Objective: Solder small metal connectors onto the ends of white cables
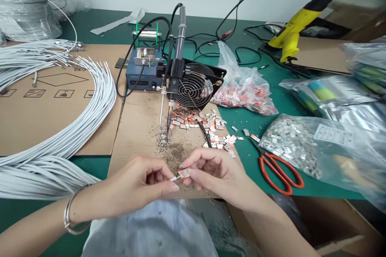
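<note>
My left hand [147,182] pinches the end of a white cable [174,178], whose thin coloured wires reach a small metal and orange connector piece [184,173]. That piece is held between the thumb and fingers of my right hand [211,170]. Both hands are close together over the front edge of the cardboard [132,136]. Behind them a soldering iron [173,84] stands tip down in its holder, above a scatter of solder bits [163,141]. Loose orange and silver connector pieces [221,138] lie to the right of the tip.
White cable bundles [87,128] curve across the left. Behind stand a blue solder station [141,75] and a black fan [196,88]. Red-handled scissors [280,172], a bag of metal parts [291,144], a bag of orange parts [247,96] and a yellow heat gun [294,28] are right.
</note>
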